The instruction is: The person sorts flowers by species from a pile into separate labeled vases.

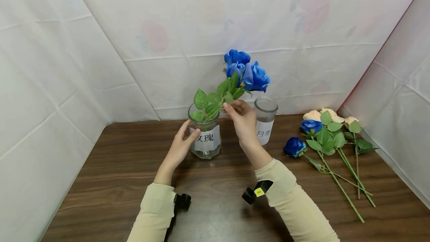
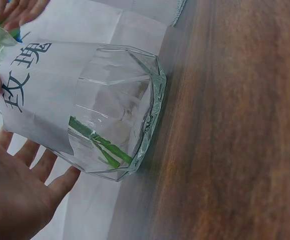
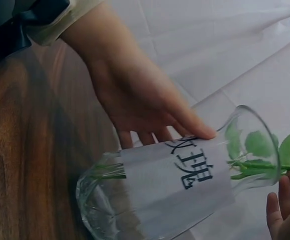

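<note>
L hand (image 1: 179, 145) holds the faceted glass vase (image 1: 205, 153) round its side, prob. to keep it steady, while R hand (image 1: 245, 120) pinches blue roses (image 1: 256, 78) by their stems (image 1: 216, 112), whose ends are inside this vase, below the pinch, w/ 2nd vase (image 1: 264, 132) just beside.

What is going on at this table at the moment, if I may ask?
A person is handling blue flowers in a labelled glass vase on the wooden table. The left hand holds the vase, while the right hand pinches the flowers' stems near its rim. The stem ends show low inside, and the blooms lean right. A second labelled vase stands beside; more blue blooms and pale flowers lie to the right.
</note>
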`<act>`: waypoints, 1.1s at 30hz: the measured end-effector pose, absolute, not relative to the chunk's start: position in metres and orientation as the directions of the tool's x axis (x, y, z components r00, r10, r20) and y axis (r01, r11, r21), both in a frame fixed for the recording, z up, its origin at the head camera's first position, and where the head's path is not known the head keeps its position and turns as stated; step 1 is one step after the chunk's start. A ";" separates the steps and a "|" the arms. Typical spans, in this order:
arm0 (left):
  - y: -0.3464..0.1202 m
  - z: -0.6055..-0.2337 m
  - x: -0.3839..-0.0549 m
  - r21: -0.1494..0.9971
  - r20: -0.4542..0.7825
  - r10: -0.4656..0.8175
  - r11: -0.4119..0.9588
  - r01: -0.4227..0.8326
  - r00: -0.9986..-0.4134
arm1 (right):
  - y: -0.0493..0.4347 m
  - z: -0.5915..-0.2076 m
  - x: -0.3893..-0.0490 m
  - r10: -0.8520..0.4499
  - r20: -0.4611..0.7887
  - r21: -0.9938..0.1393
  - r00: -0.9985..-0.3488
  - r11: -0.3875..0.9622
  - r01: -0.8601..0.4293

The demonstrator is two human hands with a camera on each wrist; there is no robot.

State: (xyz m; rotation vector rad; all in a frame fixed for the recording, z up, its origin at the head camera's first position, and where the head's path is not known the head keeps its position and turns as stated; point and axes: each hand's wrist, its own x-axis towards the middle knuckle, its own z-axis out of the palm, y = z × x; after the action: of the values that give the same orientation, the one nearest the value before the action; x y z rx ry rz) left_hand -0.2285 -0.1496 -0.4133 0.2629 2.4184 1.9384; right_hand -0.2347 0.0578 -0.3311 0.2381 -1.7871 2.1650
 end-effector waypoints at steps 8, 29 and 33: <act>-0.149 -0.412 -0.229 0.972 0.083 0.151 0.206 0.113 -0.985 | 0.046 -0.345 -0.251 0.206 0.278 -0.957 -0.938 -0.023 -0.288; -0.150 -0.414 -0.228 0.971 0.075 0.152 0.212 0.106 -0.986 | 0.086 -0.354 -0.211 0.033 0.298 -0.954 -0.954 -0.016 -0.299; -0.150 -0.413 -0.228 0.969 0.077 0.147 0.220 0.108 -0.986 | 0.110 -0.353 -0.192 -0.028 0.312 -0.949 -0.950 0.034 -0.313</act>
State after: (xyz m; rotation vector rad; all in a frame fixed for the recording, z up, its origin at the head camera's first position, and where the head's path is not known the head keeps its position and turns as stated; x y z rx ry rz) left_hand -0.2278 -0.1495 -0.4129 0.2540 2.4295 1.9254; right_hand -0.1920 0.1098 -0.3529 0.3535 -2.0984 2.0197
